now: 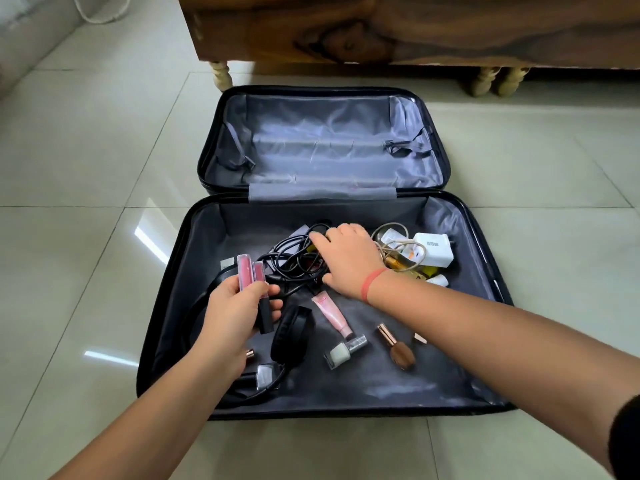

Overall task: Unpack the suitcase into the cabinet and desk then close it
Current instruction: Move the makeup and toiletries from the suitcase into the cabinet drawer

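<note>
Hands working through an open suitcase (329,147) on a tiled floor (86,161)

The suitcase is lying flat in front of the person, its far half bare. At left, the left hand (235,306) is gripping two pink lip gloss tubes (246,271), fingers curled round them, the wrist hiding part of a black headphone set (292,336). A pink tube (332,315), a pale nail polish bottle (341,353) and a brown bottle (398,348) are lying loose in the near half. The right hand (346,258) is resting palm-down on tangled black cables (294,258); its fingertips are hidden, so any grip is unclear. Its wrist is covering yellow items (429,270) beside a white charger (433,249). Wooden furniture (415,29) is cut off above.
</note>
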